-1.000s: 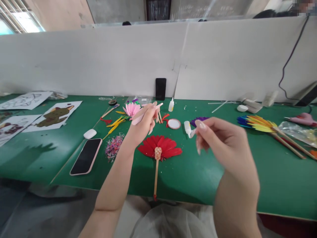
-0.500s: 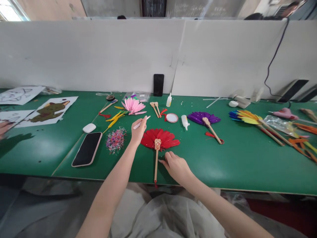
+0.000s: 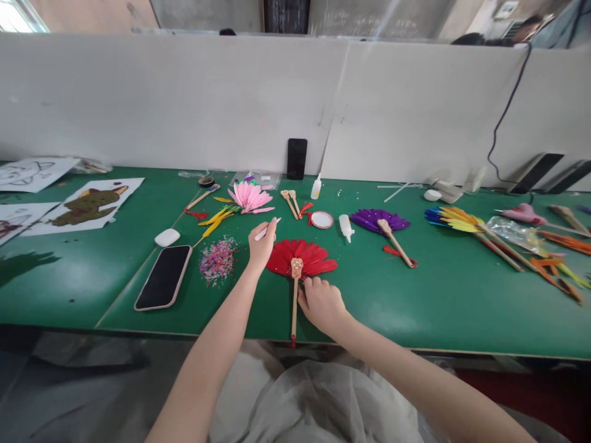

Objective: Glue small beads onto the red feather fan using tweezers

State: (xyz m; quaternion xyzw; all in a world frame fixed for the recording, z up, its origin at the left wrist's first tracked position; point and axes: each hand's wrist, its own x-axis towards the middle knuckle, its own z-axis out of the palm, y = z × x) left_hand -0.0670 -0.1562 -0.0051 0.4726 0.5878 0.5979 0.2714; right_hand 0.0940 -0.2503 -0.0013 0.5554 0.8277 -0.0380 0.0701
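Observation:
A red feather fan [image 3: 302, 255] lies on the table in front of me, its wooden handle [image 3: 294, 307] pointing towards my body. Small pale gems dot the wooden piece at the base of its feathers. My left hand [image 3: 261, 246] is closed round a slim, pale pen-like stick [image 3: 261, 233], just left of the feathers and above the table. With curled fingers, my right hand [image 3: 324, 304] holds the fan near the top of its handle, below the feathers; the fingertips are partly hidden. Left of my left wrist lies a pile of colourful small gems [image 3: 218, 261].
A phone [image 3: 163, 278] and a white case [image 3: 167, 237] lie left. Behind are a pink feather bunch [image 3: 250, 197], a round white-topped dish [image 3: 322, 219] and two glue bottles [image 3: 316, 186]. To the right lie a purple fan [image 3: 381, 220] and rainbow feathers [image 3: 457, 218].
My right hand has moved up and closed in on the fan's handle near the feathers. My left hand keeps the stick and has shifted little. The other person's hand at far left has gone from view.

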